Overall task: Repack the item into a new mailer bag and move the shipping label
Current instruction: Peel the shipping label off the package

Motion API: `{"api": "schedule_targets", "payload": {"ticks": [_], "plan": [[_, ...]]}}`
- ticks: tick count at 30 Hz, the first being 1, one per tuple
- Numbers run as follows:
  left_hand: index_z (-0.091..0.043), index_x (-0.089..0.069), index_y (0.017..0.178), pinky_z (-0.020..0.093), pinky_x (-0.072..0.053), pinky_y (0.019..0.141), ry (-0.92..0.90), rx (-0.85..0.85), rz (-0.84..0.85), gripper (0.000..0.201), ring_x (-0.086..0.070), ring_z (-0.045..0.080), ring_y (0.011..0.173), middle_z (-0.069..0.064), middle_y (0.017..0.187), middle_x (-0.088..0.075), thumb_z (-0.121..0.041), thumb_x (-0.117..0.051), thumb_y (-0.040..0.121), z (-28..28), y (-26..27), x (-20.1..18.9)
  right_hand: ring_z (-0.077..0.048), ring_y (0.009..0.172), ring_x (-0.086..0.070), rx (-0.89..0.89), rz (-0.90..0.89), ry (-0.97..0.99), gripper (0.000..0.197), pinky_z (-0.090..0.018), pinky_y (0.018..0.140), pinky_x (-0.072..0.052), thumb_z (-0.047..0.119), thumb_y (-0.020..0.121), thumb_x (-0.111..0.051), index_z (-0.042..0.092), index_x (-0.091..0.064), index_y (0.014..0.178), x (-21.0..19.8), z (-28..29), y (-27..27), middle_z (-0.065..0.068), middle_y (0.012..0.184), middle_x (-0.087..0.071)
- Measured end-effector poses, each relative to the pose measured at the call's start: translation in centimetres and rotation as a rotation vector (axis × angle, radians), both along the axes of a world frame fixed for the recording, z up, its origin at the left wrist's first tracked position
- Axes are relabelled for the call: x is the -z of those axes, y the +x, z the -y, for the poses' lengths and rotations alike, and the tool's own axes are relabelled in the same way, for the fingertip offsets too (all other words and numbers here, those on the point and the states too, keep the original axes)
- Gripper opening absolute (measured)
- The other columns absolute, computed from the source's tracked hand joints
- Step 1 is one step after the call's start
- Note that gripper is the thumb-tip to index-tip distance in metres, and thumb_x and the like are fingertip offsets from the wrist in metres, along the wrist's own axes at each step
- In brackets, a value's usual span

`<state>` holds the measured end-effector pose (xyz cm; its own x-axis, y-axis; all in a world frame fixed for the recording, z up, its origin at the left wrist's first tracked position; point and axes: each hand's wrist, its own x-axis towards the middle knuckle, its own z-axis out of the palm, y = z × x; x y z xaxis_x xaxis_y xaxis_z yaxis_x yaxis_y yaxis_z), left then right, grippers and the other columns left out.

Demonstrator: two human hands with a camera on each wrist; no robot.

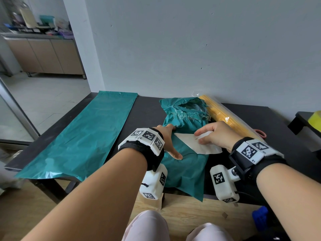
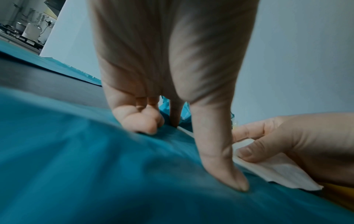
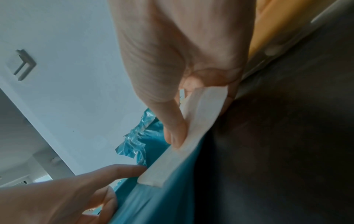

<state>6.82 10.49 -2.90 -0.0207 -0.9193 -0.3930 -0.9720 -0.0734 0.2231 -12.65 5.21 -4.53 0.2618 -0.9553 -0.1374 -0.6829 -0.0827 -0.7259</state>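
Observation:
The old teal mailer bag (image 1: 185, 164), torn open at its far end, lies crumpled on the black table (image 1: 144, 108). A white shipping label (image 1: 191, 143) sits on it, partly lifted. My right hand (image 1: 215, 134) pinches the label's edge (image 3: 199, 115) between thumb and fingers. My left hand (image 1: 169, 141) presses flat on the old bag (image 2: 95, 166) beside the label (image 2: 277, 171), thumb (image 2: 226, 166) spread. A new teal mailer bag (image 1: 83, 138) lies flat at the left. The yellow item (image 1: 225, 115) in clear wrap lies behind the old bag.
A wall runs close behind the table. A small black stand (image 1: 305, 122) with a yellow tape roll (image 1: 315, 119) is at the right. A red-handled object (image 1: 260, 133) peeks out past my right hand. Open floor and cabinets (image 1: 45, 54) lie to the left.

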Motion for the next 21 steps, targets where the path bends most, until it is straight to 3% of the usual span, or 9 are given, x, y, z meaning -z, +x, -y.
{"api": "schedule_targets", "payload": {"ticks": [21], "plan": [[-0.031,-0.015,0.150,0.043,-0.049,0.094,0.013,-0.007,0.003,0.113,-0.062,0.025,0.108,0.005,0.142,-0.040,-0.058,-0.080,0.062,0.04,-0.04,-0.05,-0.019,0.120,-0.053,0.033,0.008,0.004,0.027,-0.035,0.105,-0.040,0.006,0.072,-0.080,0.027,-0.076,0.090,0.22,0.30,-0.34,-0.003,0.129,-0.061]]}}
